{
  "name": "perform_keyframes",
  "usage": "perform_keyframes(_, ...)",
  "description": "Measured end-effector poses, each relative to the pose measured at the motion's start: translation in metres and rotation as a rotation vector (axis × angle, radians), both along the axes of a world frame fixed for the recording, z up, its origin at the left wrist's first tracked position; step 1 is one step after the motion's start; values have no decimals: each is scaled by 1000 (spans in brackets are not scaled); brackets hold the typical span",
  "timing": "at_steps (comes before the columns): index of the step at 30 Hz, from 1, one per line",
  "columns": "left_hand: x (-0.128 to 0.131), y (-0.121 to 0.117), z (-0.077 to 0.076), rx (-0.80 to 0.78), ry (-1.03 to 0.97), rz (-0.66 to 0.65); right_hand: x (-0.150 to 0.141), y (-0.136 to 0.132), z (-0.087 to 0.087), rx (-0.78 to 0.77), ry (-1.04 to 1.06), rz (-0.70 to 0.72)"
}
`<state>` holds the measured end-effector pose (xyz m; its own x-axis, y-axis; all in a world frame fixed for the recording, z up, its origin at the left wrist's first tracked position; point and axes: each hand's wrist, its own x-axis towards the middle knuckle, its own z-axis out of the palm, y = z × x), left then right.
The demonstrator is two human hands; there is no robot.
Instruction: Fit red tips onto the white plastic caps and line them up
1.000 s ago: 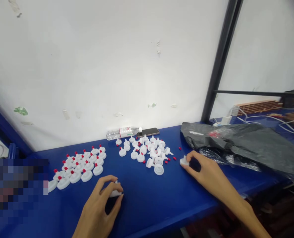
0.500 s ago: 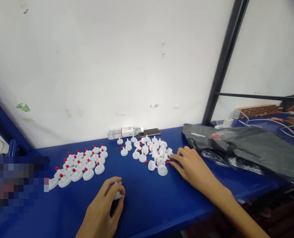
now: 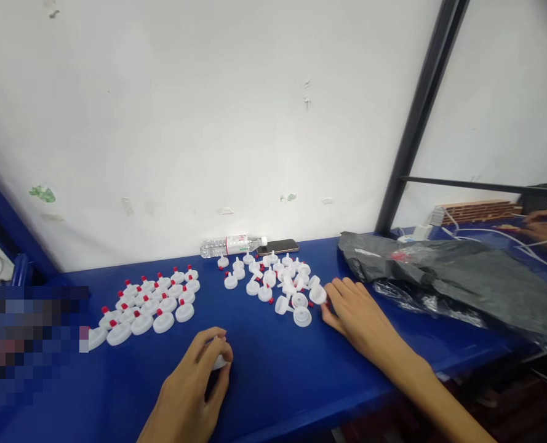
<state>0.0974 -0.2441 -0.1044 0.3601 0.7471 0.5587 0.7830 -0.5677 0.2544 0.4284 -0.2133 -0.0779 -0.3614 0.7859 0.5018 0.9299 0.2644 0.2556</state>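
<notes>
In the head view, the left hand point(image 3: 192, 378) had its fingers curled together, grasping a held lid point(image 3: 219, 362). They hid most of it, and whether it rested on the table point(image 3: 264, 387) could not be seen; such a close pinch probably suited so small a piece.

The right hand point(image 3: 354, 311) reached out farther than the left, palm down, its fingertips touching the right edge of a tilted lid point(image 3: 317, 294). Whether they had closed on it could not be told. The slant suggested that the fingers, or the neighbouring pieces, were propping it.

Just left of the right fingers lay the loose lids point(image 3: 268, 279), some upright, some on their sides, with red tips point(image 3: 271, 301) scattered among them. That heap seemed placed within easy reach.

Ahead and to the left of the left fingers, the capped lids point(image 3: 141, 323) stood in close, slanting rows, nozzles up, nearly all showing red ends; their broad bases likely let them stand so, and the gap seemed meant to set them apart.

Beyond the heap from both hands' fingers, a bottle point(image 3: 236, 244) and a phone point(image 3: 280, 247) lay near the wall point(image 3: 185, 123), presumably out of the way. A bag point(image 3: 453, 264) sprawled right of the right fingers.
</notes>
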Motion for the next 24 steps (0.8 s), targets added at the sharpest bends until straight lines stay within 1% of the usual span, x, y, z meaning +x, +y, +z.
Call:
perform_keyframes(4, 2, -1, 2, 18, -14, -5, 1, -2, 1, 4, -69, 9)
perform_keyframes(6, 4, -2, 4, 27, -24, -7, 0, -4, 2, 14, -48, 8)
perform_keyframes(11, 9, -3, 9, 41, -65, 8, -5, -8, 6, -23, 60, 25)
perform_keyframes(17, 10, -4, 10, 67, -75, -2, -7, -9, 8, -28, 60, 23)
perform_keyframes(24, 9, -4, 11, 55, -45, 0, -8, -10, 9, -39, 89, 10)
